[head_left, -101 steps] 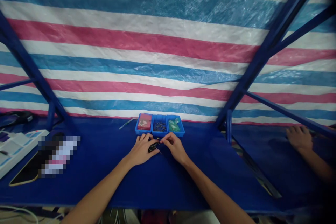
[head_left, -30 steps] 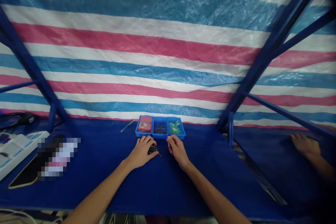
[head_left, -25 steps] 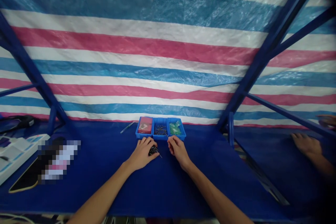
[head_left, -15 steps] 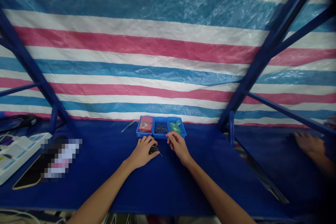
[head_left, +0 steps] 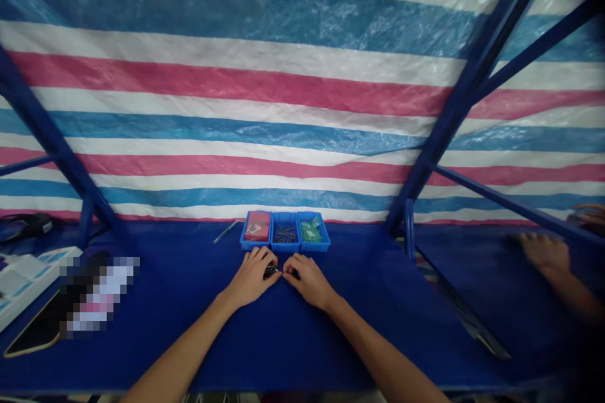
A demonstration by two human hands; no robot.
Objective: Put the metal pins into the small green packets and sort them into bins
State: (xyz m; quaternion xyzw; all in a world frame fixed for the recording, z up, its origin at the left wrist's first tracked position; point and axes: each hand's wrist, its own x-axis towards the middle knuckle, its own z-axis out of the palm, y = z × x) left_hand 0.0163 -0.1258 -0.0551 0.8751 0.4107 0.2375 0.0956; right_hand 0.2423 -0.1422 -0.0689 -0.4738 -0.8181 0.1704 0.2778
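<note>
My left hand (head_left: 256, 276) rests on the blue table, curled around a small dark cluster (head_left: 270, 270) with shiny thin bits. The cluster is mostly covered by my fingers, and I cannot tell its exact kind. My right hand (head_left: 305, 278) is beside it, thumb and forefinger pinched at the tip of my left thumb. Whatever is in that pinch is too small to make out. Just beyond both hands stand three joined blue bins: the left bin (head_left: 242, 243) holds a red piece with small pale bits, the middle bin (head_left: 285, 247) dark screws, the right bin (head_left: 326, 243) green-looking packets.
A thin clear stick (head_left: 225, 231) lies left of the bins. Further left are a phone (head_left: 35, 327), a white power strip (head_left: 35, 280) and a black cable (head_left: 28, 225). Blue frame posts (head_left: 437, 138) flank the table. On the right, another person's hand (head_left: 546, 252) rests on a neighbouring table.
My right hand has come from the front of the middle bin back and left to meet my left hand. My left hand stays around the dark cluster. The view has shifted slightly.
</note>
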